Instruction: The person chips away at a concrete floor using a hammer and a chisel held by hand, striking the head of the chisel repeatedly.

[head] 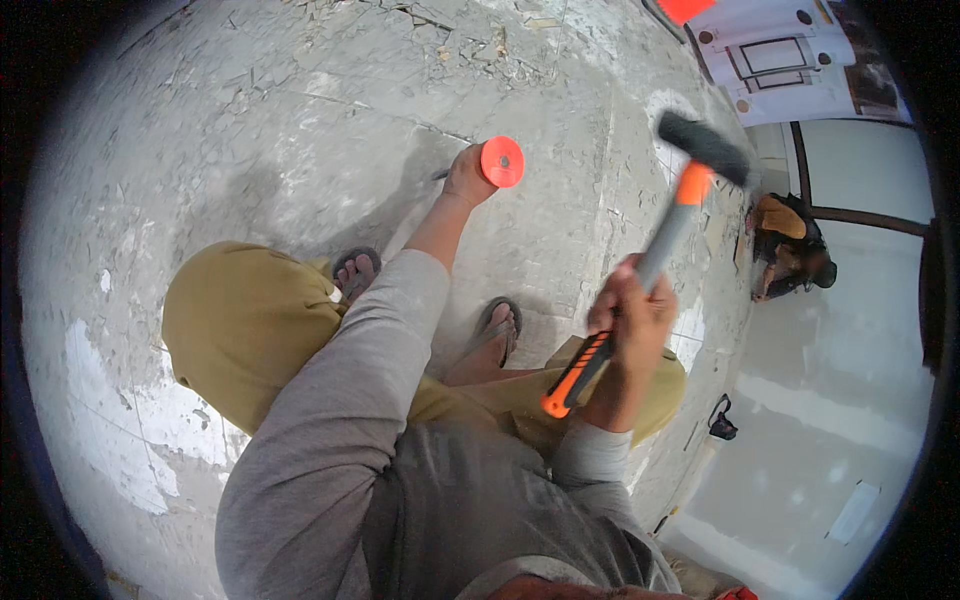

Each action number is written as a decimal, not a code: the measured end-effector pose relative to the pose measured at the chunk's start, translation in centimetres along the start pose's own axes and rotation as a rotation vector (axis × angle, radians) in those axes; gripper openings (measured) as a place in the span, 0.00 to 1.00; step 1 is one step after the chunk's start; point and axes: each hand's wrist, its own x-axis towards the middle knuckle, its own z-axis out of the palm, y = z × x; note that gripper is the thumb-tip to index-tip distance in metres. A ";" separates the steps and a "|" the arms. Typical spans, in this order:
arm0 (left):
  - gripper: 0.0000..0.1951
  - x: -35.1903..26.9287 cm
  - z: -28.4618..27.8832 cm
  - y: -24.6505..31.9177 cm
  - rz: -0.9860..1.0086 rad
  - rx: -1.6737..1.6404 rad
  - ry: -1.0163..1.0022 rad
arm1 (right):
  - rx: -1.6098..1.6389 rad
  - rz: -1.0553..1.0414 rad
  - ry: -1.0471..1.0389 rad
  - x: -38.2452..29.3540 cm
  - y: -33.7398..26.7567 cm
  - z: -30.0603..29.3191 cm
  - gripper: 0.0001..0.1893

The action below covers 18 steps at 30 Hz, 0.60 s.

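Observation:
My left hand (463, 178) is closed around a cold chisel, its fingers mostly behind the round orange-red hand guard (501, 171). A short dark piece of the chisel shaft (441, 175) shows past the hand, pointing left toward the floor; whether its tip touches cannot be told. In my right hand (637, 319) is a hammer, gripped along its grey handle (664, 238). The dark, blocky hammer head (701, 148) is raised up and to the right of the chisel, slightly blurred. Below my fist sticks out the orange and black grip end (574, 379).
Broken chips and rubble (487, 60) litter the rough concrete floor (300, 150) ahead. My sandalled feet (499, 326) stand close below the chisel. Along the wall (817, 352) at right, another person (791, 244) crouches. A small black bag-like object (722, 426) lies at its base.

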 end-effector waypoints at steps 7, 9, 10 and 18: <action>0.14 -0.3 -1.0 -0.6 0.036 0.028 -0.086 | 0.122 -0.416 0.150 2.7 -5.3 1.5 0.06; 0.14 -0.2 -0.4 -0.8 0.031 0.058 -0.114 | 0.122 -0.301 0.146 3.3 -1.3 1.7 0.04; 0.15 -0.1 -0.1 -0.7 0.034 0.070 -0.124 | 0.147 -0.171 0.145 3.1 2.7 2.0 0.04; 0.13 -1.2 0.7 -0.7 0.065 0.117 -0.047 | -0.137 0.420 -0.191 0.0 9.7 1.1 0.09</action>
